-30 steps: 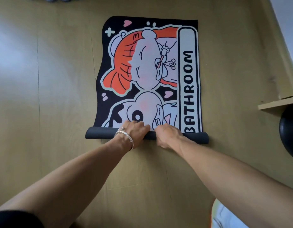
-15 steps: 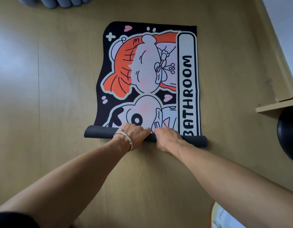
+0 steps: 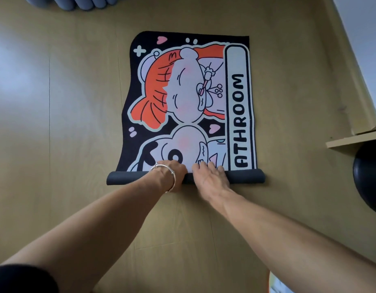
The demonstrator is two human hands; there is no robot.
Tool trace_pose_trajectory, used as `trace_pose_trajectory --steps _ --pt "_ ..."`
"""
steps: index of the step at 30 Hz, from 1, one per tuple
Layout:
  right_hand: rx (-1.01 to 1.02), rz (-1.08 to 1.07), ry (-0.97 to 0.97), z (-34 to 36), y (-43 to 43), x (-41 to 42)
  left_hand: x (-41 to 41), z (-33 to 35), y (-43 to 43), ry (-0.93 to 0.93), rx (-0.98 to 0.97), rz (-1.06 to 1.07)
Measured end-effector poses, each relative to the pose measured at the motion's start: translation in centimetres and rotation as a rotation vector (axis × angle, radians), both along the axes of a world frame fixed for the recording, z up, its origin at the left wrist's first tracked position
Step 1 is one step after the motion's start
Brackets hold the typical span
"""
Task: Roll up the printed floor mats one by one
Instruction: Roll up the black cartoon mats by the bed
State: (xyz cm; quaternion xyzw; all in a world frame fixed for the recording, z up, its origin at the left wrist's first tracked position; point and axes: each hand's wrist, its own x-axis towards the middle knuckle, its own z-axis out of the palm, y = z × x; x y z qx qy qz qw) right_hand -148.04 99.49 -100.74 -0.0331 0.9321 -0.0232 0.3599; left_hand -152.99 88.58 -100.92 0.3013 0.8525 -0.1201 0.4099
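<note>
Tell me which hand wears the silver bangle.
The left hand: a silver bangle circles its wrist. The right hand, beside it on the rolled end of the printed floor mat, has a bare wrist.

**Floor and its load**

Pale wood-plank floor. Lying flat upon it: printed mat, near end wound into a dark roll resting on the planks. At the far edge, blue-grey rolled bundles.
</note>
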Motion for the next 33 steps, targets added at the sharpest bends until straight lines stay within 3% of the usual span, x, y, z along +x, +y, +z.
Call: trace_pose_trajectory --steps 6,12,16,22,27,33 --pt "-0.064 -0.112 -0.099 0.4 0.8 -0.6 1.1 -0.3 -0.3 0.085 0.129 -0.004" --pt "-0.106 -0.043 -0.029 0.1 -0.1 0.4 0.4 -0.6 -0.2 -0.032 0.069 0.039" --pt "-0.097 -0.089 -0.105 0.1 0.1 -0.7 1.1 -0.7 -0.4 0.08 0.133 0.029" --pt "-0.084 0.008 -0.031 0.1 -0.3 0.2 0.2 -1.0 0.2 -0.058 -0.05 0.077" --pt "-0.096 -0.035 -0.101 0.7 0.1 -1.3 1.5 -0.8 0.0 0.107 0.139 0.106" --pt "-0.116 0.009 -0.023 0.0 -0.4 -0.1 1.4 -1.2 -0.3 0.056 0.075 0.174"
